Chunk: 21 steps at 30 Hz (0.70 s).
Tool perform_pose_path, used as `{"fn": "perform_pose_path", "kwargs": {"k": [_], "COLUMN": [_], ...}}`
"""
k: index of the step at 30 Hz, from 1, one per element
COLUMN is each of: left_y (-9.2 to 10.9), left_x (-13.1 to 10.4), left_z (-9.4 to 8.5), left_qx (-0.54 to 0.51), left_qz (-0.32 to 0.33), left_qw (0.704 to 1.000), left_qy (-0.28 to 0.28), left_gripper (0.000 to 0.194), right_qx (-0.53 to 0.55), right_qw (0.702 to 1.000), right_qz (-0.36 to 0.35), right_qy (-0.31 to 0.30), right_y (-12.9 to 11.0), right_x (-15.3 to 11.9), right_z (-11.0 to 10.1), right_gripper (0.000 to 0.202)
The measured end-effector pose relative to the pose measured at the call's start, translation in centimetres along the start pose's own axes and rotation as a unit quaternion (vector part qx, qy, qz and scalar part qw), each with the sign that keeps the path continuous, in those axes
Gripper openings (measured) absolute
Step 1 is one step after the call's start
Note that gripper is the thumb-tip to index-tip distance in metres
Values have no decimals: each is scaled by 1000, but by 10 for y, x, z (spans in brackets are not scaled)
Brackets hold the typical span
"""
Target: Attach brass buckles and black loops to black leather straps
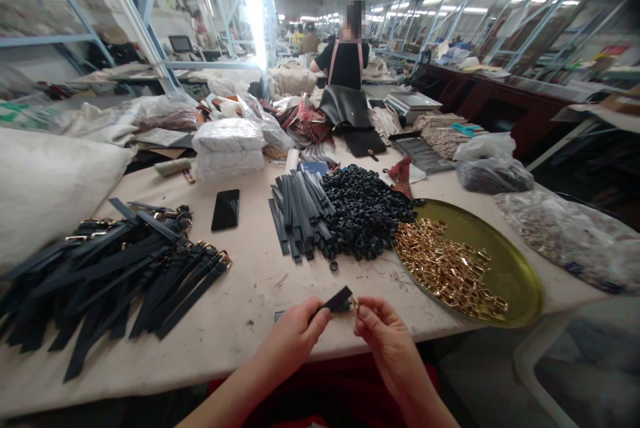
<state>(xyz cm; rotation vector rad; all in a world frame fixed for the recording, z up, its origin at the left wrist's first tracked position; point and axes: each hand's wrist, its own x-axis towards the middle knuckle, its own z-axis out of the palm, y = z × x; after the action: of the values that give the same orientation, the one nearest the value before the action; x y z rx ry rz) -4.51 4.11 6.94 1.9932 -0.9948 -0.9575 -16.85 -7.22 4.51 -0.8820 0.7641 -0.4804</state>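
The pale bench [240, 288] fills the near scene, and across its left side sprawls a big heap of dark straps [100, 268], many showing gold-coloured buckles at their ends. Over on the right sits the round tray [523, 275], gold metal pieces [445, 261] piled towards its left half. Between them, a mound of small black loops [360, 211] touches the bundle of loose strips [303, 208] on its left.

Now to the near edge, where the action is! The left hand [299, 328] is closed on a dark strap [338, 298], its free end angled up to the right. The right hand [383, 325] is just beside it, fingertips pinched together on a small gold-coloured piece [355, 305]. The phone [225, 210] lies flat, farther off to the left.

Down to the finest detail: strap and metal piece meet, or nearly so, in front of the person. This looks like the fitting stage, piece against strap, though whether the strap already runs through it, I cannot tell; fingers cover the join. From here, the work calls for a firm left-hand grip and a small, exact turn of the right fingertips, keeping strap and opening lined up without twisting.
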Motion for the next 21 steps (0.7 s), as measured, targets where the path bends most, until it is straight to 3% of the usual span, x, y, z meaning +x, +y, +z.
{"fn": "perform_pose_path", "kwargs": {"k": [3,6,10,15,21], "left_y": [-2,-1,2,6,3], "left_x": [-6,-10,-9,-8,-11], "left_z": [-2,-4,-3,5,6], "left_qx": [34,64,81,-39,-163], "left_qz": [17,21,4,-4,-55], "left_qw": [999,997,996,998,980], "left_qy": [-21,-34,-42,-41,-96], "left_gripper": [27,25,27,22,13], "right_qx": [174,215,187,70,11], "right_qw": [976,960,970,997,998], "right_qz": [132,179,153,35,31], "right_qy": [19,25,19,3,-49], "right_y": [3,10,14,22,33], "right_x": [0,-3,-9,-14,-17], "right_z": [3,5,7,16,14], "right_gripper": [38,42,32,24,25]}}
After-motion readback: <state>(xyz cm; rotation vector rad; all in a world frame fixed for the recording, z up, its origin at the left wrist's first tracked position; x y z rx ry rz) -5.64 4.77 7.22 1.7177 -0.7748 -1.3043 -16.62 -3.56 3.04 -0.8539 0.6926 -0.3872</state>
